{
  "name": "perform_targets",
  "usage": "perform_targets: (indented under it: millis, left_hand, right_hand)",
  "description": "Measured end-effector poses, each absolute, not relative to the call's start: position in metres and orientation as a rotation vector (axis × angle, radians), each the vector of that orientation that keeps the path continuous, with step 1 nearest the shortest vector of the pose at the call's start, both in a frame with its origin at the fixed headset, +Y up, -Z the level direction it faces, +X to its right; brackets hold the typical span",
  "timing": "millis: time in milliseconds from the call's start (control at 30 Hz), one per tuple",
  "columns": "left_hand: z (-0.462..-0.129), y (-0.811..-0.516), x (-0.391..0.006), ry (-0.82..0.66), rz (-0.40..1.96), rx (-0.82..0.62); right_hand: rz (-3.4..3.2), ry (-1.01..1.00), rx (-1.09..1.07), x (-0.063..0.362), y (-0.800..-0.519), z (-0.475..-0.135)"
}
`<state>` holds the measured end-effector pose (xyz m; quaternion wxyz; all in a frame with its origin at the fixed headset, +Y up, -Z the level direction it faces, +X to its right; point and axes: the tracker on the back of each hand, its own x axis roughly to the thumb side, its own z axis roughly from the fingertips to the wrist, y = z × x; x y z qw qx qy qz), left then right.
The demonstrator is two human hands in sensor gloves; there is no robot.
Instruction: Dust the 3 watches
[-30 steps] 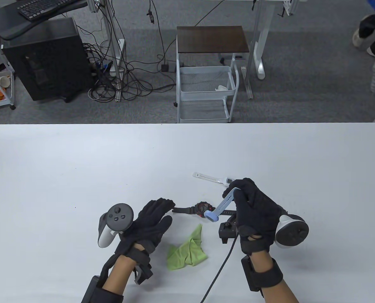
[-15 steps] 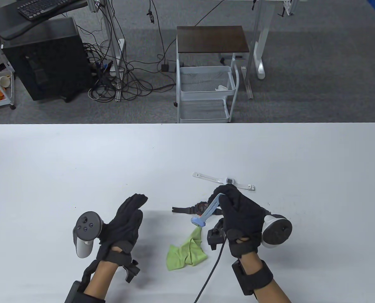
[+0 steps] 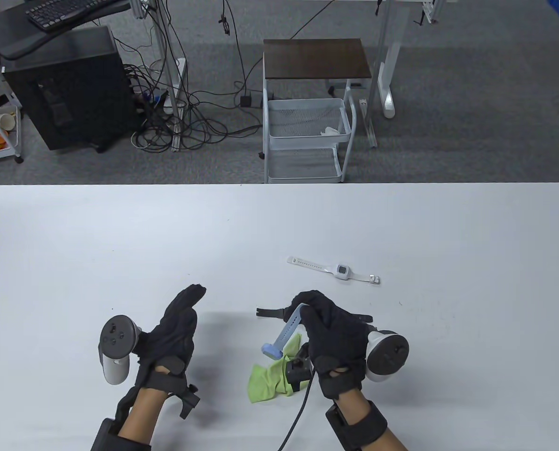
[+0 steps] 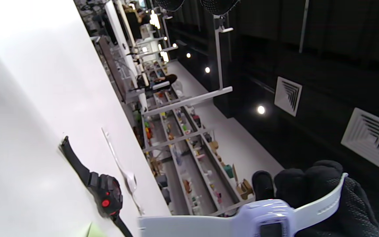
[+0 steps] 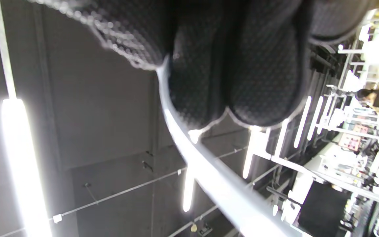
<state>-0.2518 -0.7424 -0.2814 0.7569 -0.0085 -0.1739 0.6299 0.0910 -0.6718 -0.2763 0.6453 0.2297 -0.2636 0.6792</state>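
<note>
Blue watch (image 3: 286, 331) pinched by its strap in right grip (image 3: 331, 329), left grip (image 3: 176, 324) released; next move: grab green cloth (image 3: 272, 378), wipe.

1. The pale blue watch (image 3: 284, 334) is showing a lighter strap against the black glove of the right hand (image 3: 331, 329).
2. The black watch (image 4: 105, 194) is showing red accents.
3. The white watch (image 3: 340, 270) is lying far right on the white table (image 3: 119, 235).
4. The cloth (image 3: 265, 380) is showing lime green.

black watch (image 3: 269, 312) face hidden behind right hand (image 3: 331, 329), green cloth (image 3: 267, 378) partly covered
</note>
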Motion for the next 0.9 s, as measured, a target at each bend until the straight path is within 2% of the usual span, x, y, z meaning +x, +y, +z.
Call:
perform_targets:
  millis: [200, 300, 533, 667, 900]
  left_hand:
    - [-0.280, -0.739, -0.256, -0.393, 1.425, 0.005]
    - [-0.279, -0.733, -0.264, -0.392, 1.473, 0.030]
    - [-0.280, -0.735, -0.275, -0.358, 1.535, 0.064]
    - [-0.281, -0.737, -0.278, -0.342, 1.551, 0.065]
    - [-0.281, -0.737, -0.278, -0.345, 1.551, 0.052]
  right_hand:
    - [1.622, -0.446, 0.518, 0.052, -0.683, -0.292]
    - [1.616, -0.307, 0.486, 0.027, -0.690, -0.306]
    - [1.576, 0.030, 0.235, -0.011, -0.721, -0.358]
    - [1.639, 0.030, 0.128, -0.014, -0.733, -0.388]
    - [1.866, -0.035, 0.062, -0.009, -0.736, -0.435]
